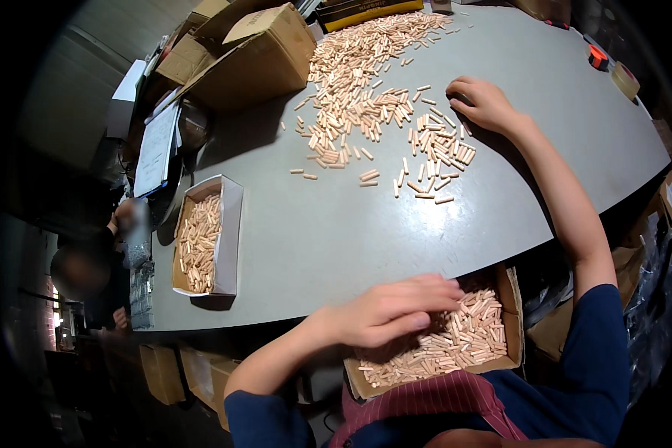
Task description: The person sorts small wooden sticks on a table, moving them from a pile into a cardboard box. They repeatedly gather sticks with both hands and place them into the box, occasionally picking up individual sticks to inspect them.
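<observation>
My left hand (pixel 396 310) hovers over an open cardboard box (pixel 514 310) at the table's near edge, fingers stretched out and nothing seen in them. Short wooden dowels (pixel 474 332) lie heaped inside that box. Farther off, my right hand (pixel 487 103) rests on the grey table (pixel 306 246), its fingers loosely bent and apart, beside a loose patch of dowels (pixel 437 145). No dowel shows in its fingers, though their undersides are hidden. Behind that patch a larger pile of dowels (pixel 351 67) spreads to the back of the table.
A smaller white-sided box (pixel 231 239) full of dowels stands on the left. Behind it are a big open carton (pixel 265 56) and a clipboard with paper (pixel 157 153). Tape rolls (pixel 625 80) lie at the far right. Another person (pixel 89 272) is at the left.
</observation>
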The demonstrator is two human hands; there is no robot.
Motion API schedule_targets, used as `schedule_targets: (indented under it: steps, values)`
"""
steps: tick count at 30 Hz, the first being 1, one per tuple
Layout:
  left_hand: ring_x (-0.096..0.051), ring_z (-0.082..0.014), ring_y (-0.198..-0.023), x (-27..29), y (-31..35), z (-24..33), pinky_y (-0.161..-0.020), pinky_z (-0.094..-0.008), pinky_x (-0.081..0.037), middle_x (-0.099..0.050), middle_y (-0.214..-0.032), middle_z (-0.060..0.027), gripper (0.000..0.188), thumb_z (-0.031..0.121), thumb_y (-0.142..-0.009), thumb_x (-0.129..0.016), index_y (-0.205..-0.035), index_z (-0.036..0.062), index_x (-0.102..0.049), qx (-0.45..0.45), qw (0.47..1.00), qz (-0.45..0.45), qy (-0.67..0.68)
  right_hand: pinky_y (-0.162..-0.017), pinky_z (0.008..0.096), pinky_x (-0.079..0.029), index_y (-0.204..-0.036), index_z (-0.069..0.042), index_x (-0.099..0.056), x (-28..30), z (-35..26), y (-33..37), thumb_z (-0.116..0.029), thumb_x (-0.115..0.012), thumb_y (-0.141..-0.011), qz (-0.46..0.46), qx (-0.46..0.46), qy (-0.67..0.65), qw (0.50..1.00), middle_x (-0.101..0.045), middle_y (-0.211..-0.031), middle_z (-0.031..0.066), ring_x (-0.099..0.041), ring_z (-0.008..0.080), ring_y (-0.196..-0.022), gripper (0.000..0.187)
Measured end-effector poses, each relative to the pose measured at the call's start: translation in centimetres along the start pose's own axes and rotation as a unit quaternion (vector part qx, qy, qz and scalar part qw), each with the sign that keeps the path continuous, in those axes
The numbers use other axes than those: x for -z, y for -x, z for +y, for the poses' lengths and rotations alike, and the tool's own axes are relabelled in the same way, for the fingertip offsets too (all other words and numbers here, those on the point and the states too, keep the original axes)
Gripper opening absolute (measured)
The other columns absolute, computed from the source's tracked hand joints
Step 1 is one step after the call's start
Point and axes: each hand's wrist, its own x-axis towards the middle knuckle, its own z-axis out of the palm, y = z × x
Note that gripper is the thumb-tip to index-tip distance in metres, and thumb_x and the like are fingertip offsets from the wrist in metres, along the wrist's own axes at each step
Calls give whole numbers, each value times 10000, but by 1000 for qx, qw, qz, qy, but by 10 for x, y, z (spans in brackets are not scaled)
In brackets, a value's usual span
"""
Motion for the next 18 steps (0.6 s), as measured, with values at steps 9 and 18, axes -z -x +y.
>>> schedule_targets:
  steps: [9,18]
  values:
    - [-239,-474,-1521,149,43,-113,-1232,-521,-177,-265,-1609,-366,672,428,-1045,-493,-1515,-43,-401,291,787,367,-402,-961,438,-528,-1372,-37,-549,-5,-4,2,-290,-631,-977,36,-40,-14,998,-660,-1275,183,-654,349,-1142,477]
    - [-277,-447,-1515,243,-60,-170,-1227,-505,-207,-346,-1618,-274,646,494,-1068,-406,-1557,72,-426,197,834,302,-418,-965,426,-533,-1383,-27,-545,-8,-6,-1,-298,-621,-993,47,-67,-59,995,-674,-1276,178,-661,334,-1162,481]
